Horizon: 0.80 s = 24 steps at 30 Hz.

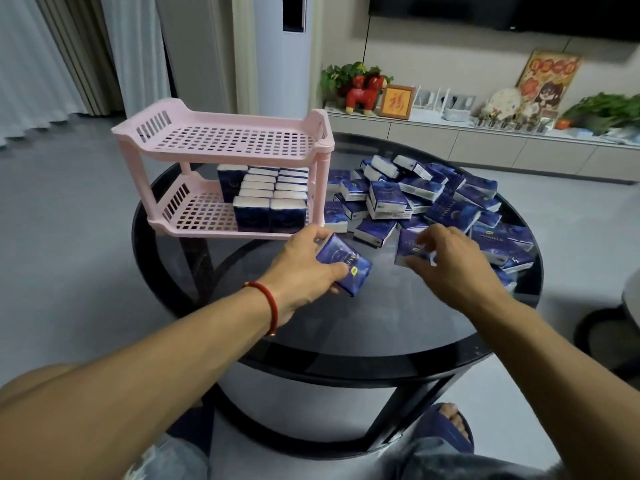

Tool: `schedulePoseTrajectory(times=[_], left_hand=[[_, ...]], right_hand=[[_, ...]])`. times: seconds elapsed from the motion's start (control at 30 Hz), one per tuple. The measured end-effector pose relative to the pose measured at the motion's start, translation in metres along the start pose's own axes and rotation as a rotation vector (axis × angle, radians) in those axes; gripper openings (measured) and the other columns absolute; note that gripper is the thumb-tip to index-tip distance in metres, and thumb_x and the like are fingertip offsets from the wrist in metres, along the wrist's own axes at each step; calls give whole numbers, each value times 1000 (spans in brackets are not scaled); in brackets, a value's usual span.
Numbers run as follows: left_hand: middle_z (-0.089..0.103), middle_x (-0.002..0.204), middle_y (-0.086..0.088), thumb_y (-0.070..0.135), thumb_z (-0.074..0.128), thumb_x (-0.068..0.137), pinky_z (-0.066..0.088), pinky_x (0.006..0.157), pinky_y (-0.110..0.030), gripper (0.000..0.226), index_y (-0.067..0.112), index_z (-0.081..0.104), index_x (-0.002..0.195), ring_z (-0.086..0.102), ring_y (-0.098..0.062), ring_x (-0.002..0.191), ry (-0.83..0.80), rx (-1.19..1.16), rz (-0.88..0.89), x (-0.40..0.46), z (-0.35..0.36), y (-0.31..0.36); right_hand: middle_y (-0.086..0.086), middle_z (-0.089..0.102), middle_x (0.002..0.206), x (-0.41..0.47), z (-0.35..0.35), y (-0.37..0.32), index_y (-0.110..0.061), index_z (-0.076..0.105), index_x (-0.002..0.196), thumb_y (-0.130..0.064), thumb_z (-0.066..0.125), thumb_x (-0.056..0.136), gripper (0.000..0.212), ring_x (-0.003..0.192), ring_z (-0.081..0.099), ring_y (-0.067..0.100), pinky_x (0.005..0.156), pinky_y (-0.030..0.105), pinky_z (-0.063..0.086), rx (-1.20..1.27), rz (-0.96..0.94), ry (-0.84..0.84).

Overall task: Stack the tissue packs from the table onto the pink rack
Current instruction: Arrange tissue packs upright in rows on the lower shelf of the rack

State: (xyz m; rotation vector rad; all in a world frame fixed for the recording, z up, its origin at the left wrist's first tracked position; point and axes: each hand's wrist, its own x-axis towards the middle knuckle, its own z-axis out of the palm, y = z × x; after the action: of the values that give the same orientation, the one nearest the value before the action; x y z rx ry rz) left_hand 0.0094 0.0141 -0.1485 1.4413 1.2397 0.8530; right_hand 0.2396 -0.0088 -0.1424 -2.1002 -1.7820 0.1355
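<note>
A pink two-tier rack [221,140] stands on the left part of a round black glass table [346,334]. Its lower shelf holds several blue tissue packs [266,199] standing in rows; its top shelf is bare. A loose pile of blue tissue packs [426,199] lies on the table to the right of the rack. My left hand [304,268] grips one blue pack [346,265] just in front of the rack. My right hand [446,261] pinches another pack [410,249] at the near edge of the pile.
A long low cabinet [485,147] with plants, a red toy horse and frames runs behind the table. A tall white air conditioner [291,53] stands behind the rack. My knees and a slippered foot [446,427] show below the table's near edge.
</note>
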Motion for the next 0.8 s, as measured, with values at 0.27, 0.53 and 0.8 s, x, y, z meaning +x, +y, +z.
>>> schedulePoseTrajectory(times=[0.27,0.53,0.8], left_hand=[[67,115,-16,-16,67,85,65,70,-43,46,14,63,119,74,-33,99,2,-196,-67,-4,-11,10],[70,104,-14,-9,54,94,65,76,-45,25,5,65,111,73,-28,90,-1,-314,-107,-3,-23,19],[75,100,-6,-12,55,90,63,74,-39,36,17,72,103,71,-19,87,-49,-198,-8,-8,-43,21]], right_hand=[[2,56,123,2,9,-8,-23,63,124,-46,84,76,58,103,58,21,87,43,55,4,-52,-100],[17,70,114,-13,-22,-28,-15,66,119,-10,55,100,23,98,69,31,90,46,57,844,170,-292],[27,73,109,-18,-27,-39,-3,59,124,-17,41,104,31,85,74,35,69,35,61,1263,330,-408]])
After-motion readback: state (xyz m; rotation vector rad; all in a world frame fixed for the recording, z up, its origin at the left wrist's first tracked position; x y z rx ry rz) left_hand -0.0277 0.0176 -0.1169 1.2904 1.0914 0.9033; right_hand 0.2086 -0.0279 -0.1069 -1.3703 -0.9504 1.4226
